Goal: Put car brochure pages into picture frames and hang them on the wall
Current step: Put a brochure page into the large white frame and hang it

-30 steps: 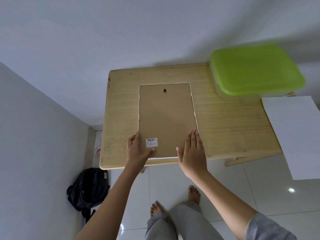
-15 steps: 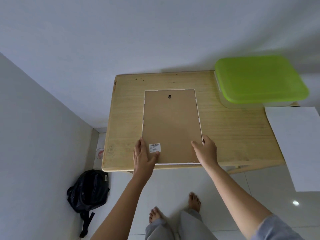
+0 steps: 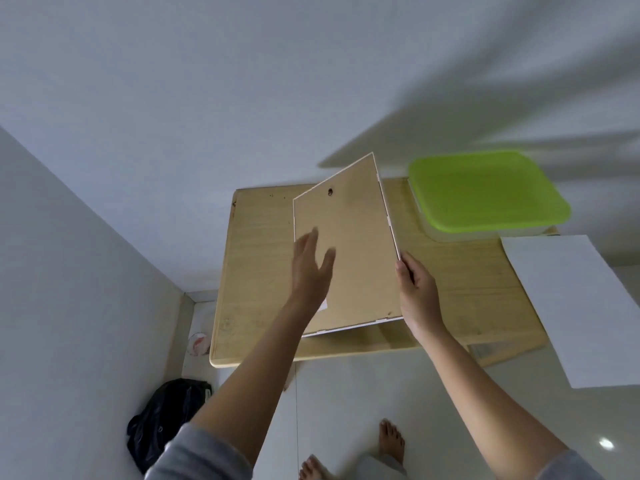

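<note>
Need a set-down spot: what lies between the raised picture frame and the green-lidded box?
Only a bare strip of wooden table, seen in the head view between picture frame and green-lidded box.

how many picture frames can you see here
1: the picture frame, back toward the camera, tilted above the table, right hand gripping its right edge. Others could sit hidden in the green-lidded box.

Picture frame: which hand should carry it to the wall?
Probably right: the right hand grips the picture frame by its edge, holding it tilted above the table. The left hand is open over its back.
</note>
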A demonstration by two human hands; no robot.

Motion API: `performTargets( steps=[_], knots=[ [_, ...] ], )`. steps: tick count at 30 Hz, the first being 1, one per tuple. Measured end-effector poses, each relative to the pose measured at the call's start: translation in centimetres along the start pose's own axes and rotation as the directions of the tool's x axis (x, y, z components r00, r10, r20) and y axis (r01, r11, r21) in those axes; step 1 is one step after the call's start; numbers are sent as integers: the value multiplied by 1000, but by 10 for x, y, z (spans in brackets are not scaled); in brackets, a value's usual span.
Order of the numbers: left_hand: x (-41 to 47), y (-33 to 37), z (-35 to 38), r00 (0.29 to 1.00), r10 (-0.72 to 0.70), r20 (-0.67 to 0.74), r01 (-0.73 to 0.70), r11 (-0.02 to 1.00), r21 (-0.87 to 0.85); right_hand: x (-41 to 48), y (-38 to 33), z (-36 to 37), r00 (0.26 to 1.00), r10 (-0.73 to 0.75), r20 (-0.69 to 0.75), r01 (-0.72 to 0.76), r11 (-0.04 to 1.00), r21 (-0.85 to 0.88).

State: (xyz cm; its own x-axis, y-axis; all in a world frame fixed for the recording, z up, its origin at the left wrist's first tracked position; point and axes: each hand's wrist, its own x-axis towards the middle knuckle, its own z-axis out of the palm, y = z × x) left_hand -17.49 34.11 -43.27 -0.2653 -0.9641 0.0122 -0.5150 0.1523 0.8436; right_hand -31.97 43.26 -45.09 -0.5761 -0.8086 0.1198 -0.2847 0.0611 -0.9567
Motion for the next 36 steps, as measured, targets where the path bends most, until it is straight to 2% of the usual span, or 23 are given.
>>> performTargets(
  steps=[3, 5, 8, 10, 12, 14, 18, 23, 27, 29, 31, 33, 36],
  knots=[
    [30, 67, -9, 987, 155, 41, -153, 987, -46, 7, -22, -4, 984, -177, -29, 174, 980, -100],
    [40, 103, -15, 976, 211, 59, -208, 976, -57, 9, -37, -4, 945, -324, -51, 310, 933, -181],
    [44, 133, -22, 977, 208, 56, -205, 977, -52, 12, -54, 0, 878, -478, -12, 455, 843, -288],
    [41, 137, -27, 981, 194, 12, -194, 981, 19, 10, -60, 3, 833, -553, 27, 523, 772, -361],
    [37, 131, -31, 980, 191, -47, -187, 980, 69, 6, -63, 7, 799, -596, 74, 565, 703, -432],
    [34, 124, -36, 981, 169, -91, -166, 985, 40, 1, -63, 13, 787, -607, 113, 578, 660, -479],
    [33, 103, -52, 985, 80, -154, -91, 994, -65, -12, -70, 30, 795, -577, 186, 585, 650, -486],
    [30, 65, -84, 959, -124, -254, 71, 976, -208, -36, -80, 53, 807, -506, 303, 581, 772, -259],
    [24, 33, -110, 903, -287, -321, 144, 904, -403, -48, -91, 64, 741, -491, 458, 589, 803, -91],
    [24, 16, -122, 875, -326, -357, 133, 872, -471, -41, -95, 63, 743, -470, 476, 561, 826, -59],
    [26, 3, -132, 854, -357, -379, 108, 833, -543, -19, -92, 63, 817, -435, 379, 509, 853, -116],
    [28, -4, -140, 843, -362, -398, 70, 807, -586, 13, -88, 61, 897, -327, 299, 403, 883, -242],
    [34, -3, -148, 840, -353, -413, 19, 779, -627, 57, -88, 56, 929, -42, 367, 205, 885, -417]
  ],
)
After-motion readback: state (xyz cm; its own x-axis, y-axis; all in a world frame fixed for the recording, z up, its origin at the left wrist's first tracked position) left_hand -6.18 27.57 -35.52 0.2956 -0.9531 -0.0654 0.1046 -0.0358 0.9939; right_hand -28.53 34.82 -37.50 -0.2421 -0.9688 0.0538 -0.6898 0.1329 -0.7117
